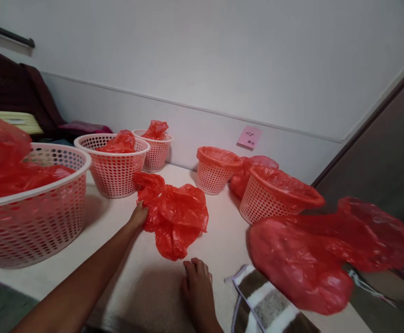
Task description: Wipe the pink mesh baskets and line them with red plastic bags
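Red plastic fills most of what sits on the pale table [146, 286]. Biggest is the large basket [32, 222] at the left edge, a white lattice tub with a crumpled red sheet heaped inside and rising over its rim. At the right front lies a big bag [302, 268], blurred, spread flat and partly over the table's edge, with a striped cloth [264, 300] just beside it. Behind that stands a lined basket [274, 199], tilted, a red bag stretched over its rim as a liner; another loose red bag [247, 171] is wedged between it and the small lined basket [216, 171], which is lined the same way. Left of centre, the medium basket [113, 169] holds a bunched red bag, and the small back basket [156, 148] against the wall holds one too (both unlined, the bags merely dropped in). A pink note [249, 137] is stuck to the wall.

At the middle of the table lies the loose bag [174, 217], crumpled. The left hand [138, 216], arm stretched far forward, touches its left edge with fingers curled on the plastic; whether it truly pinches the bag I cannot tell. The right hand [197, 282] rests palm down near the front, fingers loosely spread, holding nothing, just short of the bag's lower tip.
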A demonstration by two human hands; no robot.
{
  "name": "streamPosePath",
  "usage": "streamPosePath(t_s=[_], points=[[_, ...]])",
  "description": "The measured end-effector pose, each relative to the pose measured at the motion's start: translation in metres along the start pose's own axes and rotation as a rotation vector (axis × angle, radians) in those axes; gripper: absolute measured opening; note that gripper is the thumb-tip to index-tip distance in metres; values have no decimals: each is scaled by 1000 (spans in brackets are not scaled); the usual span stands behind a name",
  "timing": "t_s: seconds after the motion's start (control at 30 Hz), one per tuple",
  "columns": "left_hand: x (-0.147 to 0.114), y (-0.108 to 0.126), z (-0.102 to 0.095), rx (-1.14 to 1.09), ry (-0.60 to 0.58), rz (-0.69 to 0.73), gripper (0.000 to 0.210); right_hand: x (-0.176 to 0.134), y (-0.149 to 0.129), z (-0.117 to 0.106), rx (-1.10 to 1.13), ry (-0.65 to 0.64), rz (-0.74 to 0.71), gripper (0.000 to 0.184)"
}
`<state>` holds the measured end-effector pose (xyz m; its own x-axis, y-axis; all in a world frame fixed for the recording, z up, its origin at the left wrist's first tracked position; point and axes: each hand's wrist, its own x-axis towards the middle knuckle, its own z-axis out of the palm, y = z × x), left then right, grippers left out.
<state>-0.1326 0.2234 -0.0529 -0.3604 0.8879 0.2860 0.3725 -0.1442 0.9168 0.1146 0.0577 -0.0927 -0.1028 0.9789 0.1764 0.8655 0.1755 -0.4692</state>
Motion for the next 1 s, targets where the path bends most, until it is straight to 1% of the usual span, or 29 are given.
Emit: streamPosePath(t_s=[0.1,0.17,0.2,0.23,0.3,0.37,0.4,0.47,0.53,0.57,0.73,0.9,1.0], points=[[-5,12,-1,112,48,83,40,0,0,-2,37,13,7,45],[-21,21,1,191,63,173,48,0,0,-2,45,20,10,45],[-33,24,3,232,45,229,53,0,0,-2,46,21,12,45],[-46,27,7,272,-2,294,59,0,0,-2,46,19,13,44],[-74,29,19,352,-195,433,72,0,0,-2,45,12,13,43],[-97,25,31,427,-390,525,85,0,0,-1,42,10,13,41],[-105,20,36,466,-457,540,84,0,0,-1,42,12,15,40],[-113,9,44,546,-530,532,71,-1,0,-2,47,20,19,41],[-112,-3,50,619,-547,501,59,-1,0,-3,62,27,18,42],[-109,-8,52,650,-545,484,56,-1,-1,-3,67,28,15,42],[-81,-21,68,750,-495,400,55,1,0,-3,64,22,9,41],[-38,-18,81,765,-382,326,46,2,4,3,75,60,-8,38],[-25,-7,84,735,-316,309,45,2,6,5,80,59,-7,38]])
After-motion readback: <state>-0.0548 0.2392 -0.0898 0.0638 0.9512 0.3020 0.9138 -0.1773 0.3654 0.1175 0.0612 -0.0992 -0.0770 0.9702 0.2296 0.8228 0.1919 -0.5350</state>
